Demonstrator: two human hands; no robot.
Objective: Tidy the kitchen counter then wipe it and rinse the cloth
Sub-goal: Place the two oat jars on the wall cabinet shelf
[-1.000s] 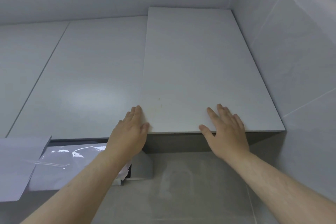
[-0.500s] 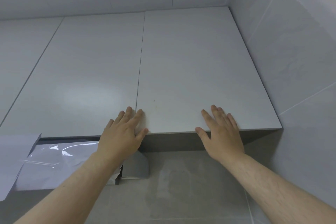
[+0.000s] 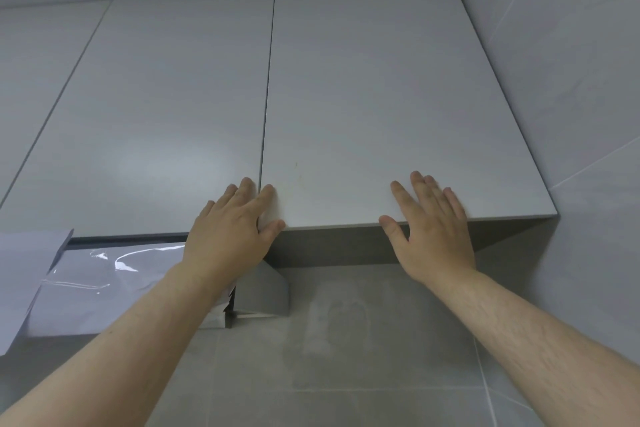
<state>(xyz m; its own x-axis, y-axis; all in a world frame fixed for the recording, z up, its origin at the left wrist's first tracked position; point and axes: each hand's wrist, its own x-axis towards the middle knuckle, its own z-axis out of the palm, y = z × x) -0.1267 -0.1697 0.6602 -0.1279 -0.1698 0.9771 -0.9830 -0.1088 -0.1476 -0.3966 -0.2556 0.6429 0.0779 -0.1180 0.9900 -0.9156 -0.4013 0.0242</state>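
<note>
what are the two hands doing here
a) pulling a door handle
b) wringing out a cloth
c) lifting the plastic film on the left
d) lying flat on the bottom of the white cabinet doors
d: the left hand and the right hand lie with straight fingers along the lower edge of the flat white cabinet doors, the left one across the seam, and neither holds anything.

Both arms raised; left hand (image 3: 228, 232) & right hand (image 3: 433, 229) flat, fingers (image 3: 420, 184) straight, spread.
</note>
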